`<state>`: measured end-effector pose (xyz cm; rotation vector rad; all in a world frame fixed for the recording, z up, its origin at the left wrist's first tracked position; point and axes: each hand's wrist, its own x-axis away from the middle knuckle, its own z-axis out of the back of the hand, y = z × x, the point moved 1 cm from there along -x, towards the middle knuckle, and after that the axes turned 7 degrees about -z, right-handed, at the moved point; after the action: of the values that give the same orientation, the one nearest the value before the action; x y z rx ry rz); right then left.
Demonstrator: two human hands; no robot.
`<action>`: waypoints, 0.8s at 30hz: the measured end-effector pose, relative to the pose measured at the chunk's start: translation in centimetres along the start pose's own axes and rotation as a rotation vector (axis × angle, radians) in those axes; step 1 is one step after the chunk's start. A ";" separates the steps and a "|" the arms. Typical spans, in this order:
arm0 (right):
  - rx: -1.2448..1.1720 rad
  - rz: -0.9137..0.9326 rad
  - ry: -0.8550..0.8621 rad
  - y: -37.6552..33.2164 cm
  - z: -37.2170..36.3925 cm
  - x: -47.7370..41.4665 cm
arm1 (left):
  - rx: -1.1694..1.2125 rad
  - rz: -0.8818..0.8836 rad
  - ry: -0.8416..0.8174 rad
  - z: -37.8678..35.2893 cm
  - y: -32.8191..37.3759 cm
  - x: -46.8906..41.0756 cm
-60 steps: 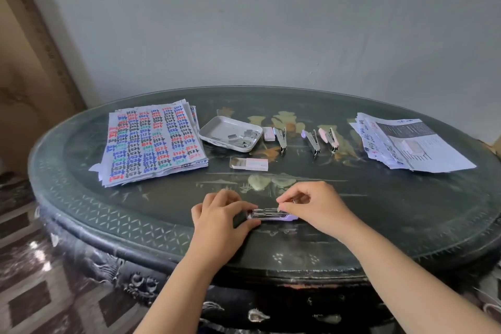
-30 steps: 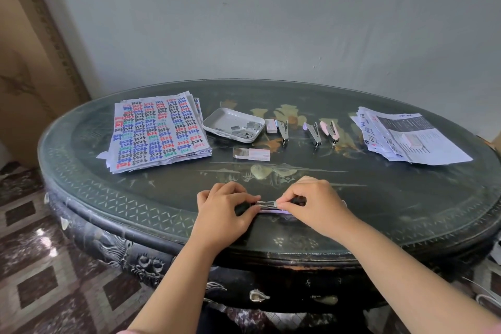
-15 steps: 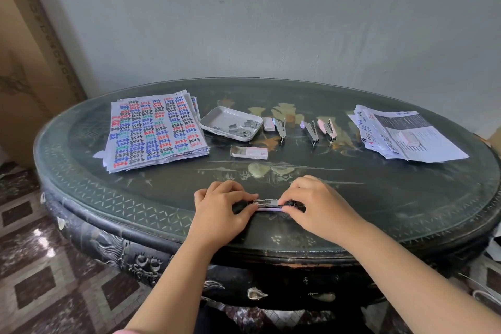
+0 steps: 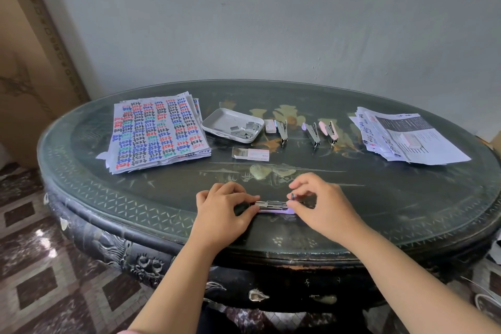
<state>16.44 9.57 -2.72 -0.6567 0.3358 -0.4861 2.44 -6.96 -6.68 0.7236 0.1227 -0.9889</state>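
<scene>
Lilac stapler (image 4: 274,206) lies open, metal channel up, at middle of near edge of desk (image 4: 406,206). I steady it with left grip (image 4: 221,209), thumb and forefinger pinching its left end. Half a second ago right grip (image 4: 322,205) lay low over right end; now fingertips are raised, pinching small metal piece (image 4: 293,196) just above that end. Cannot tell whether pusher or staple strip. My reading: reload underway, channel not yet closed. Staple box (image 4: 250,154) sits further back, centre.

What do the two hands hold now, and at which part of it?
A purple stapler, lying on the table: left-hand grip pinches its left end, right-hand grip pinches its right end.
</scene>
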 end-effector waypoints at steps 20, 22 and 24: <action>0.515 0.306 -0.090 1.1 -1.0 0.7 | -0.034 -0.023 -0.009 -0.2 -0.1 0.0; 0.465 0.245 -0.092 1.1 -0.2 1.0 | -0.028 -0.017 -0.015 -0.1 -0.1 0.0; 0.522 0.118 -0.061 1.3 1.2 1.1 | -0.019 -0.017 -0.020 0.0 -0.1 0.0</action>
<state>18.31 10.48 -2.88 -0.1428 0.1762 -0.4170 2.43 -6.99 -6.75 0.6963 0.1211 -1.0091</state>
